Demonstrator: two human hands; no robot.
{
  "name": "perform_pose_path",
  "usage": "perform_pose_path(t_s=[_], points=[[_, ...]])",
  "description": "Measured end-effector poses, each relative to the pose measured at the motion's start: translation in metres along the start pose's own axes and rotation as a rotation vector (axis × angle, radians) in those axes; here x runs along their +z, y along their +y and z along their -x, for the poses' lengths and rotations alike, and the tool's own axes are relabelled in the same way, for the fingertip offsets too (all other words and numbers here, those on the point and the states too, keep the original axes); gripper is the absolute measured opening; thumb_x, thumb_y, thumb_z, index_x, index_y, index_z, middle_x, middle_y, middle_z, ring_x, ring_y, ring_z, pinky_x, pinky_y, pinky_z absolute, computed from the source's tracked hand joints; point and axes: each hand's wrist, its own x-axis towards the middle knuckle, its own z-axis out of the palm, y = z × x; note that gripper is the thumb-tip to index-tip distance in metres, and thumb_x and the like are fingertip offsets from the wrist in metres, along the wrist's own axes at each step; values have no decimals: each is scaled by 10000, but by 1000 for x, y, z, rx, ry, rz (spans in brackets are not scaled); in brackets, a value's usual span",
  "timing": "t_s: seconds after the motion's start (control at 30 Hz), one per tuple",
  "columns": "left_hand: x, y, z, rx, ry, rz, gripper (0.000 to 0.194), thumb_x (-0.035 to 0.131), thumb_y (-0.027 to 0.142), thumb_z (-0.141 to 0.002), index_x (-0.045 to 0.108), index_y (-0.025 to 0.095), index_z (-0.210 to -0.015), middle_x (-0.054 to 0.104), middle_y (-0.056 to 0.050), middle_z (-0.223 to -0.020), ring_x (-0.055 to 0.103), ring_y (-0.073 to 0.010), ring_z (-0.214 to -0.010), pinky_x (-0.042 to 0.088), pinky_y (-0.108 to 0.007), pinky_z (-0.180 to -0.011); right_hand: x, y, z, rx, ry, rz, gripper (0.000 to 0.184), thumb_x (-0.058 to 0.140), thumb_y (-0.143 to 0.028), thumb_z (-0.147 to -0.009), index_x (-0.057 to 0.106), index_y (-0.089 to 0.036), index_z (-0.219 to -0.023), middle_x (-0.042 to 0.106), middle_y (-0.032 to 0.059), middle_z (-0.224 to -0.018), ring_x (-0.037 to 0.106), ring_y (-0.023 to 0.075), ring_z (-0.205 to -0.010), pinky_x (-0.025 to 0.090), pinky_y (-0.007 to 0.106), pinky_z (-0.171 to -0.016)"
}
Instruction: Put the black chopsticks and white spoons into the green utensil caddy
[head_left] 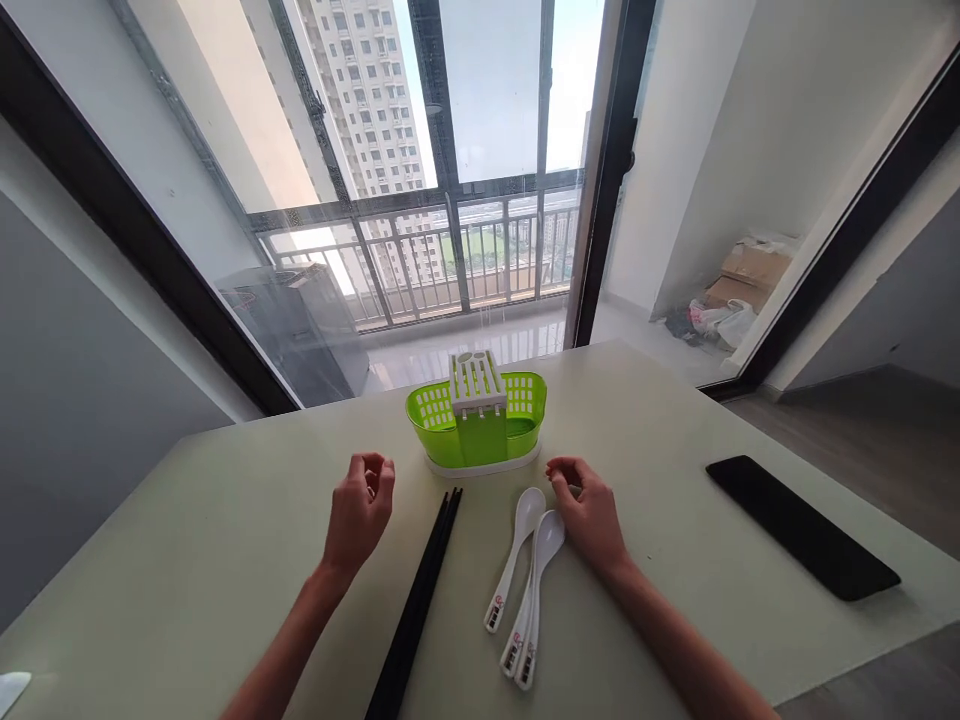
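Note:
My left hand (360, 510) rests on the table left of the black chopsticks (420, 600), its fingers loosely curled in with nothing visible in them. On the other side, my right hand (589, 508) lies beside the white spoons, also curled and holding nothing I can see. One spoon (517, 550) lies apart at the left; two more (541, 570) overlap, their bowls stacked and their printed handles toward me. Beyond both hands stands a green cutlery basket (480, 440) with a white slotted top piece (478, 378) over its middle and a white base.
A black flat strip (802, 525) lies on the pale table (262, 560) at the right. Part of a white object (13, 690) shows at the left front edge. Behind the table are a glass door frame (600, 200) and a balcony with boxes (757, 265) and bags.

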Motion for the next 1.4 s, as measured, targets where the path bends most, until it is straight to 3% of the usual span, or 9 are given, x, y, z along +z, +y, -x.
perform_pose_path(t_s=[0.1,0.23,0.43,0.63,1.4], points=[[0,-34,9,-52,-144,-29,428,453,617,-944,545,228,-792,547,33,-625,527,-160,-543,415,-271,-560,-1,3,0,4,-1,1,299,528,-443,-936,696,-197,-969,772,86,-934,716,237,-854,543,360,-813],[-2,-54,16,-146,-157,22,479,471,674,-903,585,222,-790,553,35,-615,533,-168,-583,409,-255,-554,-2,7,0,20,-2,7,292,536,-440,-926,695,-201,-978,775,84,-928,722,243,-859,544,376,-837],[-4,-49,19,-186,-172,107,497,486,688,-893,610,214,-813,591,22,-654,560,-180,-644,426,-253,-586,-4,11,3,32,-13,10,297,539,-441,-912,694,-201,-992,779,95,-942,719,251,-866,546,388,-839],[-3,-48,23,-158,-181,137,487,493,680,-903,580,216,-785,509,46,-627,490,-155,-599,400,-254,-608,-4,11,4,35,-12,14,305,550,-451,-890,700,-200,-973,784,93,-928,726,254,-842,550,396,-829],[-2,-47,28,-90,-222,77,444,482,624,-930,548,224,-749,440,55,-604,428,-142,-571,353,-252,-588,-7,7,7,43,-42,47,257,531,-412,-833,695,-214,-836,733,43,-795,658,229,-736,483,333,-706]])
